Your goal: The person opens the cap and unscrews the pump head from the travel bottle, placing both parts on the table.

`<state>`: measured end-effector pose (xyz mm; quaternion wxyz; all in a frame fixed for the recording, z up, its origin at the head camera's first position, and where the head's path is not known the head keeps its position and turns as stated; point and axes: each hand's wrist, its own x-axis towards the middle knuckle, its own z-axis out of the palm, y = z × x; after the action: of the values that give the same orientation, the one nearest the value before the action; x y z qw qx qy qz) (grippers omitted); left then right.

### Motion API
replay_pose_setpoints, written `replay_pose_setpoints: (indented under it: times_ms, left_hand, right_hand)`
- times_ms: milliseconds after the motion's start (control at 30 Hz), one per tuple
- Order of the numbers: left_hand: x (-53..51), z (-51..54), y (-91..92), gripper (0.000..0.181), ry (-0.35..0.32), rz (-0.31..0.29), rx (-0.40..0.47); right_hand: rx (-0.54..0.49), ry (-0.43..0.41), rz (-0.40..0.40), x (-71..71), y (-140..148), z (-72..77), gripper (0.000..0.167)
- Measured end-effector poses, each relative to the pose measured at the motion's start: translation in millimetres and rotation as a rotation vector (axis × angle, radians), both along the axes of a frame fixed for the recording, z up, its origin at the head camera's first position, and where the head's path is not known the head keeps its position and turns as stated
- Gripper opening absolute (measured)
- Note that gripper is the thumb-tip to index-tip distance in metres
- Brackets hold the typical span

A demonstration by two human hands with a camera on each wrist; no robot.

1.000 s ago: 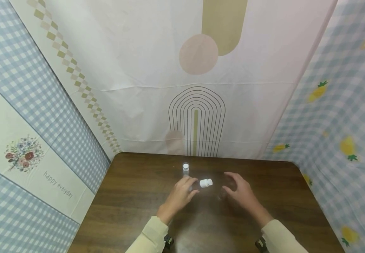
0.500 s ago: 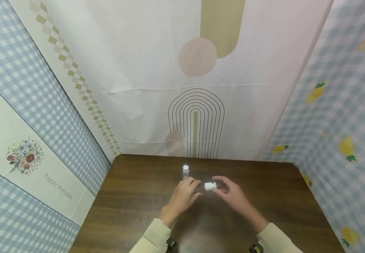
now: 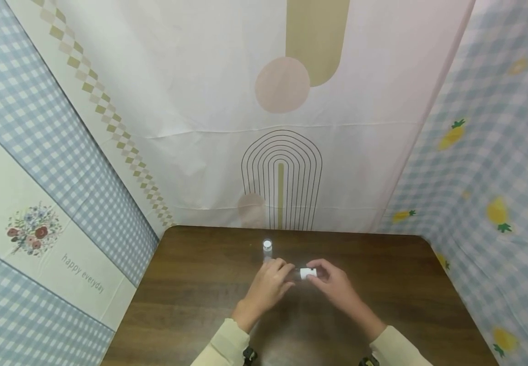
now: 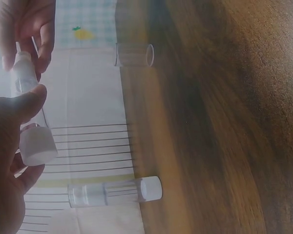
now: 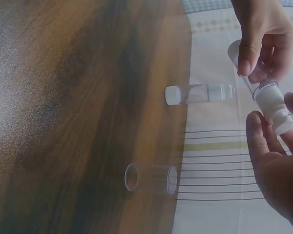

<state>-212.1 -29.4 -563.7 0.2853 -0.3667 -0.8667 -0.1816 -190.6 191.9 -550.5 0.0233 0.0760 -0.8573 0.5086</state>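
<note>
My left hand [image 3: 268,284] grips the clear body of a small pump bottle [image 5: 271,100], with a white base and white pump top, held tilted above the table. At the white top, the thumb and fingers of my right hand [image 3: 337,287] curl around the pump end. A second similar bottle [image 4: 115,192] stands upright on the table behind the left hand, its clear cover in place. A loose clear cylindrical cover [image 5: 151,179] stands on the table, seen in both wrist views.
The dark wooden table [image 3: 190,284] ends at a patterned white cloth [image 3: 199,168] behind it. Blue checked cloths [image 3: 488,168] hang at both sides. A dark wrist camera [image 3: 249,354] sits at each sleeve.
My right hand has moved left and its fingers have come around the bottle's white top. The left hand has shifted slightly right with the bottle. The standing bottle stays put.
</note>
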Motion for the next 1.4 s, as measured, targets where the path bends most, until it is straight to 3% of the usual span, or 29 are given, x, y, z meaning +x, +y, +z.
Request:
replay_pose_setpoints:
  times_ms: [433, 833, 1067, 1233, 1400]
  left_hand:
    - [2.1, 1.2, 0.7, 0.041, -0.017, -0.014, -0.001]
    - [3.8, 4.0, -0.5, 0.037, -0.045, -0.023, -0.025]
    - [5.4, 3.5, -0.8, 0.037, -0.084, -0.022, -0.023]
    - [6.2, 1.8, -0.8, 0.036, -0.090, -0.015, -0.030]
    - [5.7, 1.4, 0.0, 0.036, -0.092, -0.007, -0.031]
  right_hand:
    - [-0.026, 0.015, -0.004, 0.8, -1.0, -0.9, 0.018]
    - [-0.016, 0.134, 0.001, 2.4, 1.4, -7.4, 0.021]
    - [-0.043, 0.209, 0.062, 1.9, 2.1, -9.9, 0.024]
    - [-0.069, 0.179, 0.096, 0.5, 4.2, -13.3, 0.027]
    - [-0.102, 0.095, 0.107, 0.9, 6.8, -13.9, 0.036]
